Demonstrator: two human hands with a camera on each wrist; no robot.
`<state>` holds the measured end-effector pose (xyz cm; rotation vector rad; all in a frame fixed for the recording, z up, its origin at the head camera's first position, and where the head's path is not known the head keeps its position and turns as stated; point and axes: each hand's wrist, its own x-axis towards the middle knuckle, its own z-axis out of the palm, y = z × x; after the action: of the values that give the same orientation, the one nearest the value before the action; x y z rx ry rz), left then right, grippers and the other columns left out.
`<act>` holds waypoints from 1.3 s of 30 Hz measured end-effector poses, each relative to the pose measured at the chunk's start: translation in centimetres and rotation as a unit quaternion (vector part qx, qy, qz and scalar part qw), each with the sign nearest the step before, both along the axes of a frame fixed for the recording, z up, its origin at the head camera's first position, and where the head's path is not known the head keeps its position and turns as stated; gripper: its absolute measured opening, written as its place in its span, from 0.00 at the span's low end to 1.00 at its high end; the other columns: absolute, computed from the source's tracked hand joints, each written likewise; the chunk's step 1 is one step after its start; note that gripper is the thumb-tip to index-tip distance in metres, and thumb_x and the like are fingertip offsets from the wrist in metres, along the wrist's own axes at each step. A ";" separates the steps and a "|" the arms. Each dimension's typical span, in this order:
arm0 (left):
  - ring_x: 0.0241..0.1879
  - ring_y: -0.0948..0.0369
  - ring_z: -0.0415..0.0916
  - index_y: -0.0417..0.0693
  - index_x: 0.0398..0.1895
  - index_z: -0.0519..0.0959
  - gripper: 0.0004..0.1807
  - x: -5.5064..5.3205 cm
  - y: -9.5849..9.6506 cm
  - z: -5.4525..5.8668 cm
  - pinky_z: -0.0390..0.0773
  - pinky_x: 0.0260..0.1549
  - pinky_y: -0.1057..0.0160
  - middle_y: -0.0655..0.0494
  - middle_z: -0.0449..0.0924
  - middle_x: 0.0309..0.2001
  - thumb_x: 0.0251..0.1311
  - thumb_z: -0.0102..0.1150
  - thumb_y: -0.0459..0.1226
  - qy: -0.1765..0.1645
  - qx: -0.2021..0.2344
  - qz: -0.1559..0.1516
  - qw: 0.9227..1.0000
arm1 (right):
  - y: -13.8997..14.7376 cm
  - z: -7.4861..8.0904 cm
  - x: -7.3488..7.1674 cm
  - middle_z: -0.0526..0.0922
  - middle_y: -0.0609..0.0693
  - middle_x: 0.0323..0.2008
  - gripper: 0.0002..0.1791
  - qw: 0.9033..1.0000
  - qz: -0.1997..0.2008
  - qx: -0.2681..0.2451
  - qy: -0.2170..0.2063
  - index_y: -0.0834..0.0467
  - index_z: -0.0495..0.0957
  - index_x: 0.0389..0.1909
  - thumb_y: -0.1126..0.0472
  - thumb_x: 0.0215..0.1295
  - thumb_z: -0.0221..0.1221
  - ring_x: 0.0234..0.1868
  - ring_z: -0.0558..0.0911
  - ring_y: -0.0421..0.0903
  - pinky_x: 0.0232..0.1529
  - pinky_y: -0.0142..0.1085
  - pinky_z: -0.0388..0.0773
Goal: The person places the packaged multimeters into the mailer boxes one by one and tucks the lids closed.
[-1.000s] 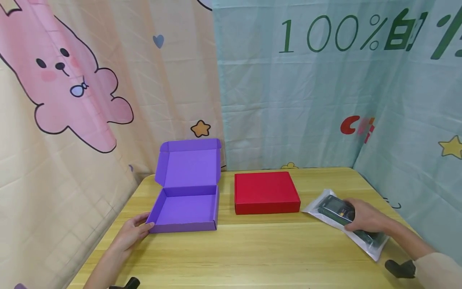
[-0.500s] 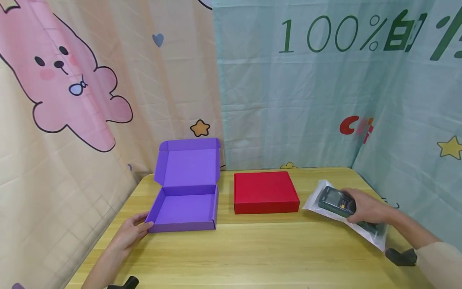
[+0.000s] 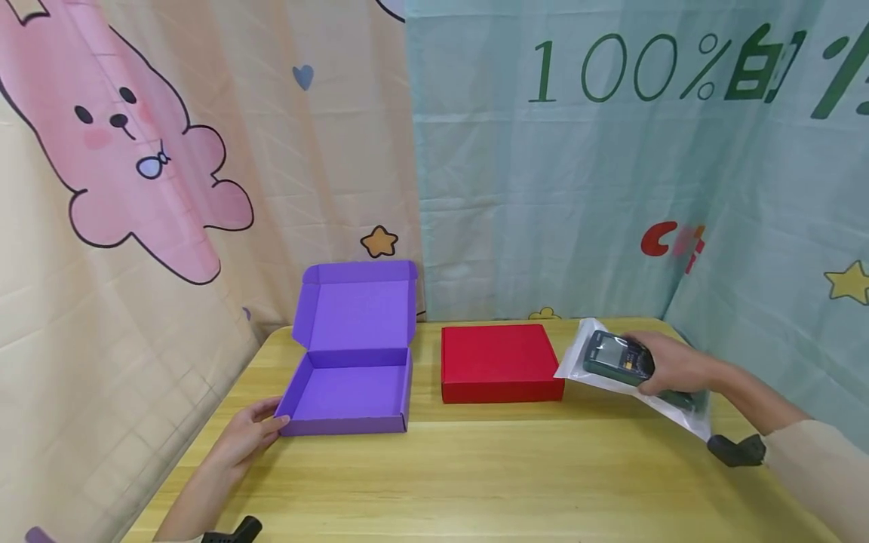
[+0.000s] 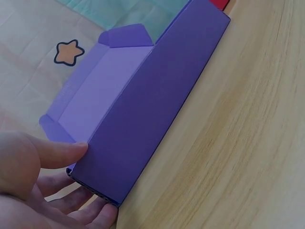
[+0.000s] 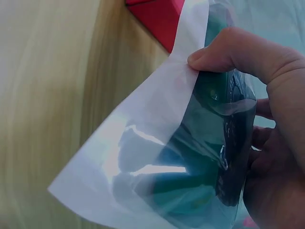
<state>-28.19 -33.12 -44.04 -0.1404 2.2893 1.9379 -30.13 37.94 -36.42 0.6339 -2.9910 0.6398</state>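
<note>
Bagged meter [image 3: 614, 354] — gripped round its body by right hand [image 3: 670, 365] at three o'clock from red box [image 3: 502, 362], best carried firm and level; purple box [image 3: 346, 426], open — its eight-o'clock corner pinched by left hand [image 3: 244, 437], best lightly, to avoid crushing.

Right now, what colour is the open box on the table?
The open box is purple, best seen in the head view.
</note>
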 end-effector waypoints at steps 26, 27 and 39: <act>0.61 0.58 0.71 0.25 0.78 0.48 0.36 -0.5 -0.3 -0.4 0.71 0.63 0.59 0.28 0.49 0.76 0.76 0.52 0.29 0.006 0.004 -0.012 1.000 | -6.5 2.9 -3.6 0.73 0.57 0.56 0.51 0.998 0.062 -0.004 -0.023 0.68 0.64 0.70 0.58 0.45 0.77 0.53 0.72 0.56 0.50 0.48 0.78; 0.61 0.58 0.70 0.24 0.78 0.48 0.36 -0.5 -0.4 -0.4 0.71 0.63 0.59 0.28 0.49 0.77 0.76 0.52 0.29 0.007 0.004 -0.013 1.000 | -6.9 3.0 -3.8 0.74 0.57 0.56 0.51 0.998 0.066 -0.003 -0.020 0.69 0.64 0.70 0.58 0.46 0.77 0.53 0.72 0.56 0.51 0.49 0.78; 0.61 0.56 0.72 0.24 0.77 0.49 0.36 -0.1 -0.2 -0.1 0.74 0.59 0.59 0.25 0.50 0.76 0.75 0.53 0.29 0.012 -0.009 -0.011 1.000 | -10.3 3.5 -5.9 0.72 0.59 0.61 0.53 0.996 0.071 0.019 -0.043 0.67 0.62 0.73 0.56 0.47 0.77 0.57 0.71 0.58 0.58 0.57 0.74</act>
<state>-28.31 -33.33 -44.19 -0.0944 2.3144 1.9191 -36.03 27.61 -32.94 0.8490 -3.0653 0.6325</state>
